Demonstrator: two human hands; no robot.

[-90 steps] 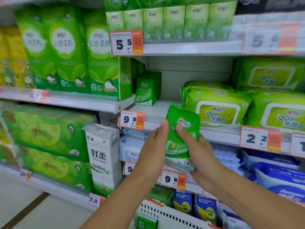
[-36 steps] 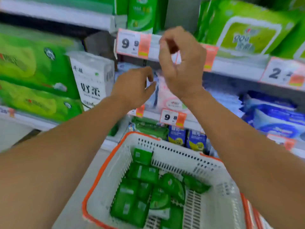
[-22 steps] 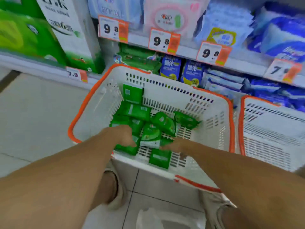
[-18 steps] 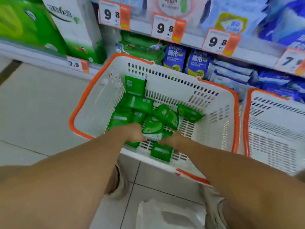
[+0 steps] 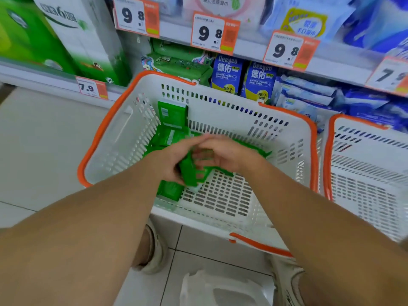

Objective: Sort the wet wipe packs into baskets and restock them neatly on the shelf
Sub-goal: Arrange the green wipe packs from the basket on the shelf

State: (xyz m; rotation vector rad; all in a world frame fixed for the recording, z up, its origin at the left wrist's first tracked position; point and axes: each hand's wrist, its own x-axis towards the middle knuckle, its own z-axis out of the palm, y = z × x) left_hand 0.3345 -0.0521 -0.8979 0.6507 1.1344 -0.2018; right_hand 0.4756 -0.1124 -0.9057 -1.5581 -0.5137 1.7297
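Note:
A white basket with an orange rim (image 5: 234,115) stands on the floor before the shelf. Several small green wet wipe packs lie in it; one pack (image 5: 173,114) leans upright against the far wall. Both my hands are inside the basket, close together. My left hand (image 5: 171,161) grips a green pack (image 5: 191,173) that is lifted a little off the basket floor. My right hand (image 5: 223,154) has its fingers against the same pack from the right, though motion blur hides its hold. Another pack (image 5: 169,191) lies flat under my left wrist.
A second white and orange basket (image 5: 371,151) stands to the right. The low shelf behind holds blue wipe packs (image 5: 227,74) and green packs (image 5: 178,60), with price tags (image 5: 213,32) above. A white pack (image 5: 225,288) lies on the tiled floor between my shoes.
I put a green pack toward the upper shelf, then looked down and reached both hands into the basket. My hands have since closed in on one pack and raised it.

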